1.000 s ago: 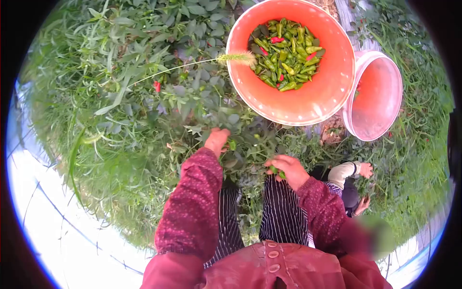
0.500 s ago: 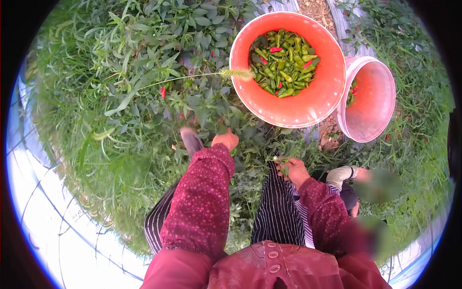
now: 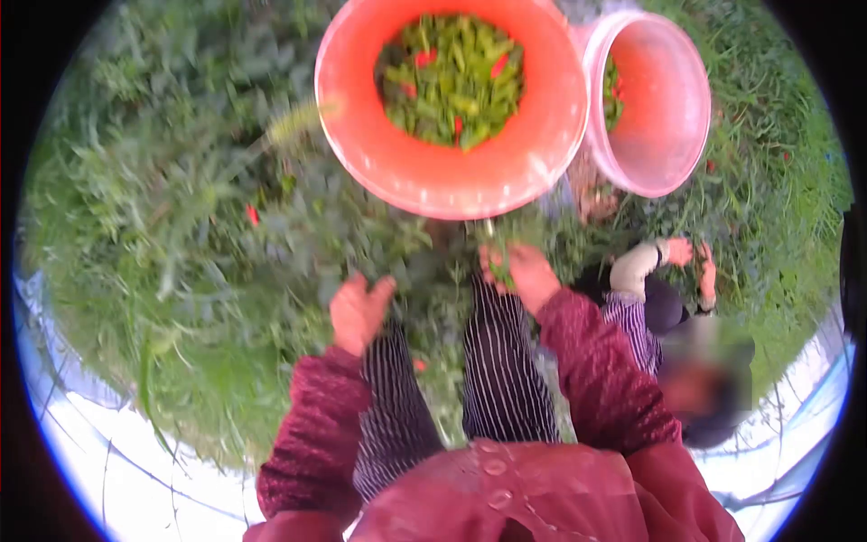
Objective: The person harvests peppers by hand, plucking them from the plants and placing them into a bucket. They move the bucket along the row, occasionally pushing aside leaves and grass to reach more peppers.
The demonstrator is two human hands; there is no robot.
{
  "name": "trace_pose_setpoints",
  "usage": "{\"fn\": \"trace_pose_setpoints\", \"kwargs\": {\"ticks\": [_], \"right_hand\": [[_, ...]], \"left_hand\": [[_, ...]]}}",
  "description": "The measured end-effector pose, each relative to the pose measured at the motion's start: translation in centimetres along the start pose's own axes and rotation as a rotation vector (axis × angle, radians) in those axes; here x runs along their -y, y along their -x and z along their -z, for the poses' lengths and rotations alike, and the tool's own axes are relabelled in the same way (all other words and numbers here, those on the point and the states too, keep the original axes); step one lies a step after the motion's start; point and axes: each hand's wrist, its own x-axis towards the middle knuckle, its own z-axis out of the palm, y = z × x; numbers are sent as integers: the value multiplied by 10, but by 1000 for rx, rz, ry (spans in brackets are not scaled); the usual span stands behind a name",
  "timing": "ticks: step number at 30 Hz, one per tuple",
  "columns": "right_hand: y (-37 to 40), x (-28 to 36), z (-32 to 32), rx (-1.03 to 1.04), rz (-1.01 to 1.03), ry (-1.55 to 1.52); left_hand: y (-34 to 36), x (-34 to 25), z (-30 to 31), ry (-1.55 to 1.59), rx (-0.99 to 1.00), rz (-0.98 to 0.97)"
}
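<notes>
My left hand [image 3: 359, 312] is over the pepper plants, just left of my striped trouser leg. Its thumb stands apart from the fingers, and I see nothing held, though motion smears the view. My right hand [image 3: 531, 275] has its fingers closed round a small green pepper [image 3: 502, 270], blurred, just below the near rim of the large bucket. That red-orange bucket [image 3: 452, 185] contains many green peppers [image 3: 449, 86] and a few red ones. Pepper plants [image 3: 271, 208] with dark leaves spread under and beside both hands.
A second, pinkish bucket [image 3: 655, 135] leans beside the large one, with some peppers inside. At the right a co-worker [image 3: 668, 307] crouches low, both hands among the plants. One red pepper [image 3: 252, 214] shows in the foliage, and a grass seed head [image 3: 298, 122] sticks up at left.
The view has shifted, so the buckets appear farther left and higher. My left hand has drawn back towards my leg, and my two legs are closer together. My right hand keeps its grip.
</notes>
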Motion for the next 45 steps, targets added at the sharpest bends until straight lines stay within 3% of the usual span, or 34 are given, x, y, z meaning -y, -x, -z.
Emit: {"fn": "trace_pose_setpoints", "kwargs": {"ticks": [2,6,11,14,15,20,24,27,32,34,36,38,43,45], "right_hand": [[-3,-6,-17,-81,-18,-6],[-15,-29,-43,7,-36,-160],[-11,-35,-84,10,-18,-166],[-3,-37,-97,-5,-24,-183],[0,-38,-102,-7,-19,-166],[6,-47,-121,12,20,11],[14,-68,-132,95,-4,265],[19,-76,-127,111,424,586],[47,-62,-120,225,320,842],[57,-61,-115,477,197,1085],[66,-62,-111,594,259,1091],[77,-47,-113,933,-50,1082],[75,-40,-105,1028,96,1146],[64,-58,-73,826,295,1550]], "left_hand": [[10,19,-3,169,-123,-10],[10,46,6,268,-198,17],[21,38,53,123,-374,-164],[32,40,60,319,-323,-123],[35,40,59,312,-382,-301],[47,29,50,337,-79,-473],[34,16,45,-18,42,-620],[33,19,34,-156,109,-709],[49,30,32,-206,232,-779],[59,33,31,-216,500,-851],[73,34,36,-224,609,-870],[84,35,39,-43,810,-1027],[78,37,51,-3,888,-1063],[73,58,48,-169,895,-1078]]}}
